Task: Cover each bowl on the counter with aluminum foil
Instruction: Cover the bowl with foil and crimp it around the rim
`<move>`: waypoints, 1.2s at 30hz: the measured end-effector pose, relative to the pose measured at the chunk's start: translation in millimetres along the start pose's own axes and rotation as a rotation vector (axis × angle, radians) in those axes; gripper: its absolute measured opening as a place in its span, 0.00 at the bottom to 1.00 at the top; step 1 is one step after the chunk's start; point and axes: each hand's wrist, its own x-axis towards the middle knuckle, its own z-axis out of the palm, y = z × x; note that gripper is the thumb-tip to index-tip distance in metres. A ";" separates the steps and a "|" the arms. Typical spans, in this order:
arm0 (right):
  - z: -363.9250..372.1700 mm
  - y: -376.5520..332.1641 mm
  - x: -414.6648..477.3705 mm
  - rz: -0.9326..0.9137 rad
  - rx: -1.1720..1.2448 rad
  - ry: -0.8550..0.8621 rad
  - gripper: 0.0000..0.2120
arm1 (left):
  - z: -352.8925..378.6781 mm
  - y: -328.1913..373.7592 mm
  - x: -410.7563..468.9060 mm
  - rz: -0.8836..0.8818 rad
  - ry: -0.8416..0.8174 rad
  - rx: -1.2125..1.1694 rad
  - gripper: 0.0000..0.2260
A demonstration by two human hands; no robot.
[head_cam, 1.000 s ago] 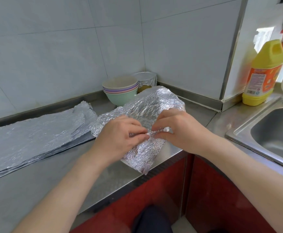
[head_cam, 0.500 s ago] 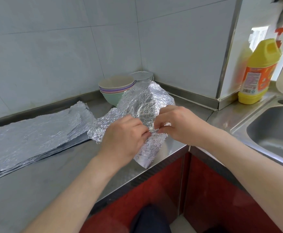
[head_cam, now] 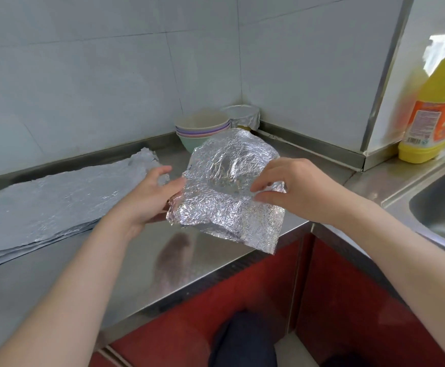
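1. Your left hand and right hand each pinch a side edge of the foil, mid-frame.
2. Spread it flat (gently; it tears).
3. Centre it over the top bowl, upper centre.

Counting by kind
One foil sheet is hanging centre; one stack of about five bowls and one foil-covered bowl are standing at twelve o'clock; one pile of foil sheets is lying at nine; one bottle and one sink are sitting at three.

Crinkled foil sheet near stacked bowls
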 end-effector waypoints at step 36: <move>7.0 3.7 -6.7 -0.014 0.081 0.042 0.02 | 65.3 3.1 -5.8 1.005 -0.015 0.622 0.11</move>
